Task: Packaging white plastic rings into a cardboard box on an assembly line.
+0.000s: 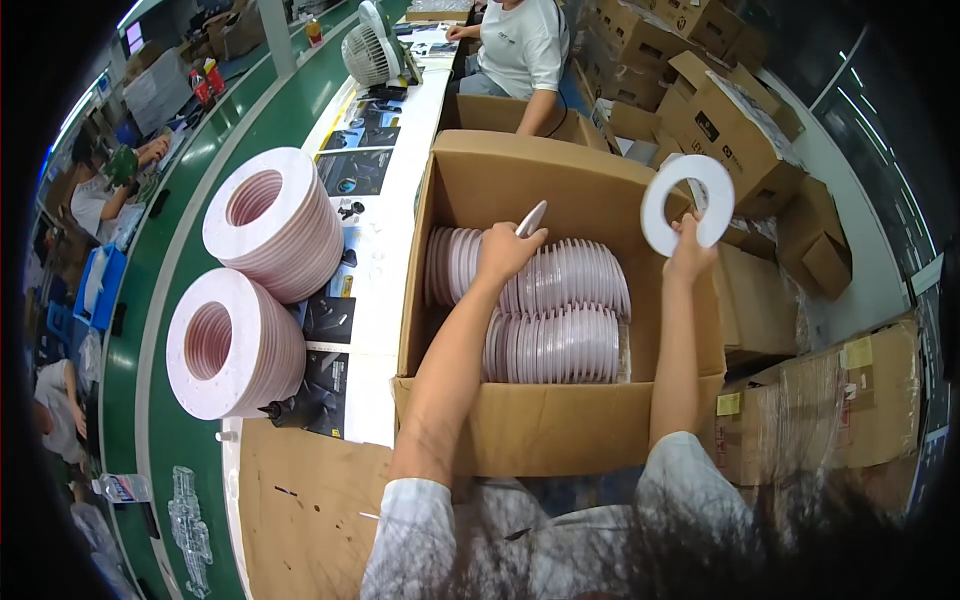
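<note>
Packing seems under way here — left hand's grip (507, 252) pinching a white disc (532, 218) above packed rings (562, 347) in an open carton (560, 425), right hand's grip (690, 252) clasping a ring (656, 212); next likely calls for edge-on alignment.

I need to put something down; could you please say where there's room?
The brown sheet in front of the ring stacks and the white strip beside the carton are mostly bare; dark items crowd the stacks' right side.

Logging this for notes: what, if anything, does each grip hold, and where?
Right grip: a flat white ring, by its lower rim. Left grip: a thin white piece, edge-on, by its lower end.
</note>
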Motion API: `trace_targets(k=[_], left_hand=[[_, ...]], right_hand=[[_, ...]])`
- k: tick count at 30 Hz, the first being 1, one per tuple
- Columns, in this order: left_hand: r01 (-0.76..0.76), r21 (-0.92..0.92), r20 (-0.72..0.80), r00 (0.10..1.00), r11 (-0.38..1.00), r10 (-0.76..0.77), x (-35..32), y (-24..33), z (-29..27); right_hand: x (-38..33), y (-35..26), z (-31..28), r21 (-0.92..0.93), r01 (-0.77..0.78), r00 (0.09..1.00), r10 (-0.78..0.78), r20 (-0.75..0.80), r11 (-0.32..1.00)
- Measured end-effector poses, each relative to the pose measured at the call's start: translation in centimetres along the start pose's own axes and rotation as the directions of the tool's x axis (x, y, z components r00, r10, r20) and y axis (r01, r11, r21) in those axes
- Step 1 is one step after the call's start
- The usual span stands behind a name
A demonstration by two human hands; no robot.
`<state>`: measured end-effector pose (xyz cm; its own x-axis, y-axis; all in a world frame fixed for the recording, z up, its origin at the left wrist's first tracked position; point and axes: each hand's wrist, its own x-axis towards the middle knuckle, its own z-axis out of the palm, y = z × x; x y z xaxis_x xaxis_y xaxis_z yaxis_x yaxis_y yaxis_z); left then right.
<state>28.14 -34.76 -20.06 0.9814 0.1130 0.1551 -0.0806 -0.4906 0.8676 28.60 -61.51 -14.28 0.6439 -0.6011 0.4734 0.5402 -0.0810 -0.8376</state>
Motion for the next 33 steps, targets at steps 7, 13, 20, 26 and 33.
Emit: trace_targets(k=[7, 13, 20, 26, 33], left_hand=[[0.005, 0.300, 0.116, 0.992, 0.954, -0.041, -0.1, 0.6, -1.5], [0.079, 0.378, 0.181, 0.971, 0.922, -0.157, 0.3, 1.1, -2.9], [0.147, 0.404, 0.186, 0.953, 0.903, -0.238, 0.0, -0.1, -3.6], [0.164, 0.338, 0.261, 0.930, 0.927, -0.260, 0.5, 1.4, -3.2], [0.135, 0.333, 0.228, 0.949, 0.933, -0.219, 0.4, 0.6, -4.0]], right_hand=[[-3.8, 0.2, 3.9, -0.396, 0.078, 0.951, 0.050, 0.304, 0.915], [-4.7, 2.5, 3.3, -0.400, 0.218, 0.816, 0.058, 0.575, 0.890], [-6.4, 1.5, 4.4, -0.340, 0.535, 0.691, -0.170, 0.702, 0.773], [-6.1, 3.2, 3.1, -0.300, 0.357, 0.737, -0.070, 0.672, 0.884], [-6.2, 2.1, 3.8, -0.156, 0.737, 0.388, -0.222, 0.895, 0.658]])
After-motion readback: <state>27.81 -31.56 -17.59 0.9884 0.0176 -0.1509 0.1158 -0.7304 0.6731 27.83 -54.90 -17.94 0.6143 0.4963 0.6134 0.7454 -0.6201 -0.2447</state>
